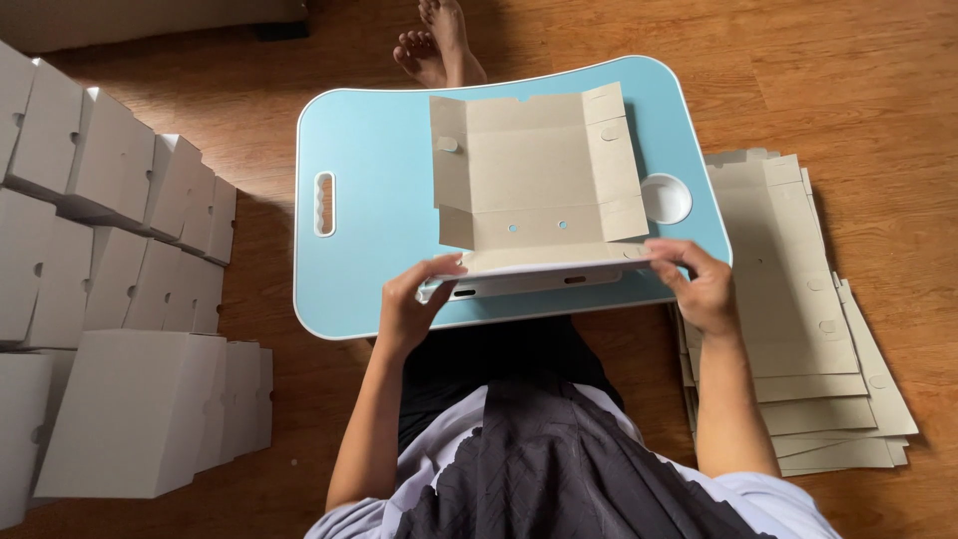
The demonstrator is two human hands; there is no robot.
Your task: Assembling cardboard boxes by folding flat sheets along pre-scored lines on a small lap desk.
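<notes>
- The left hand pinches the near left corner of a flat cardboard box sheet, with the thumb on top and the fingers curled under it.
- The right hand pinches the near right corner of the same sheet, fingers bent over the folded edge.
- The sheet is grey-brown on the inside and white on the outside. Its near flap is folded up toward the person, and the rest lies open and flat.
- The sheet lies on a light blue lap table, from the middle to the near edge.
- The table has a handle slot by its left edge and a round cup hole by its right edge.
- A pile of flat sheets lies on the wooden floor, just beside the table's right edge.
- Many folded white boxes stand in rows on the floor to the left.
- The person's bare feet show past the far edge of the table.
</notes>
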